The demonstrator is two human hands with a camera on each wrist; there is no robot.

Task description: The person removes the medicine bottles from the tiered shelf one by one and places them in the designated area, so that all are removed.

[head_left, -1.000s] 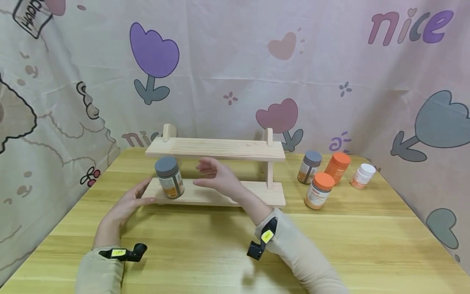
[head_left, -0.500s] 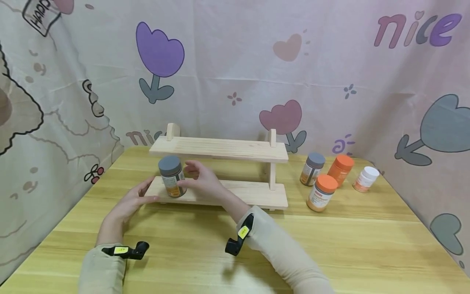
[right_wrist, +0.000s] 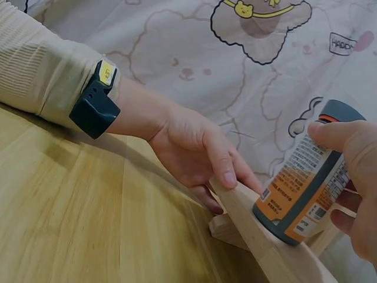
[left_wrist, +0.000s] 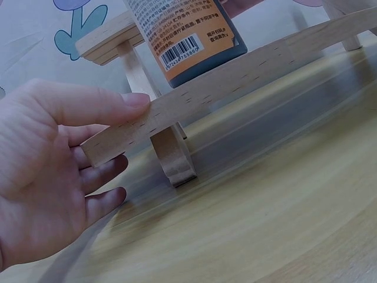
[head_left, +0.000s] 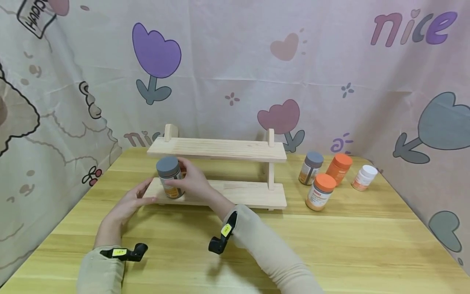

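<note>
A grey-lidded supplement bottle stands upright at the left end of the lower board of a two-tier wooden shelf. My right hand holds it from the right, thumb across the label and fingers behind; in the right wrist view that thumb lies just below the lid of the bottle. My left hand grips the left end of the lower board. The left wrist view has its thumb on the front edge of the board and other fingers around and under the end.
Right of the shelf stand another grey-lidded bottle, an orange bottle, an orange-lidded jar and a small white-lidded bottle. A printed cloth hangs behind the wooden table.
My right hand has moved left from above the lower board to the grey-lidded bottle and closed around it. My left hand has stayed on the shelf end.
</note>
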